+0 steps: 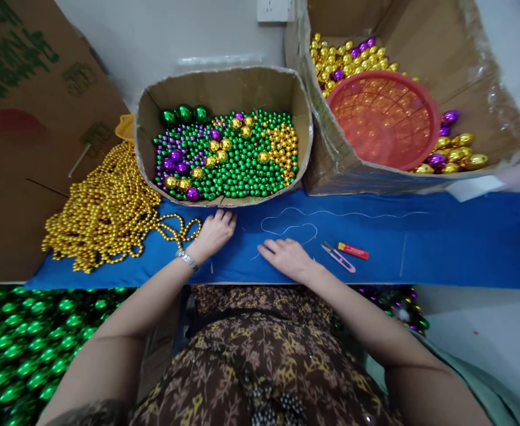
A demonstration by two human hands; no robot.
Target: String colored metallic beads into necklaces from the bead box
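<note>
White thread (316, 229) lies looped on the counter (464, 248) beside the right hand (286, 255), the left hand (216, 232) set apart, either grip unclear, slack best kept clear of the snips (333, 252).

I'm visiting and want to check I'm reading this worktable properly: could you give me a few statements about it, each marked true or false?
1. The left hand is nearer the carton of loose beads than the right hand is. True.
2. Every bead in that carton is green. False: purple beads and gold beads are in it too.
3. The pink snips lie beside a red item with a yellow end. True.
4. The right hand is gripping the pink snips. False: they lie apart from it on the blue cloth.
5. A red basket sits inside the box on the right. True.
</note>
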